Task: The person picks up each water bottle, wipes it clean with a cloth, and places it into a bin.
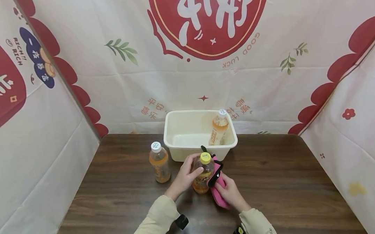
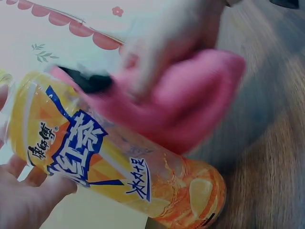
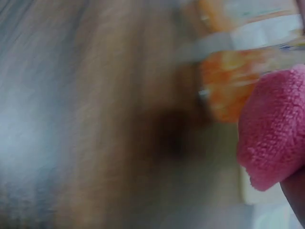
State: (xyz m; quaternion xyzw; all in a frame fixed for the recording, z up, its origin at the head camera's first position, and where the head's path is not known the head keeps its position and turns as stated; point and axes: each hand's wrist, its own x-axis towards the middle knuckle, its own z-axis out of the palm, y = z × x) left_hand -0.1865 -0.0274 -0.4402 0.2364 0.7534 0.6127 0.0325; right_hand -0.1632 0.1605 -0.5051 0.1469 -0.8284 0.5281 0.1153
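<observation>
My left hand (image 1: 186,175) grips a yellow-capped iced tea bottle (image 1: 201,179) round its upper part, in front of the cream basin. In the left wrist view the bottle (image 2: 109,157) shows an orange and yellow label with blue lettering. My right hand (image 1: 231,192) holds a pink fuzzy cloth (image 1: 220,192) with black trim against the bottle's right side. The cloth (image 2: 190,95) and right hand (image 2: 171,43) are blurred in the left wrist view. In the right wrist view the cloth (image 3: 274,129) overlaps the bottle's orange lower part (image 3: 228,86).
The cream basin (image 1: 182,152) stands at the table's back edge, with a white-capped bottle (image 1: 219,129) leaning inside its right end. Another white-capped bottle (image 1: 160,163) stands upright on the brown wooden table (image 1: 115,197), left of my left hand. Printed cloth walls (image 1: 127,95) enclose the table.
</observation>
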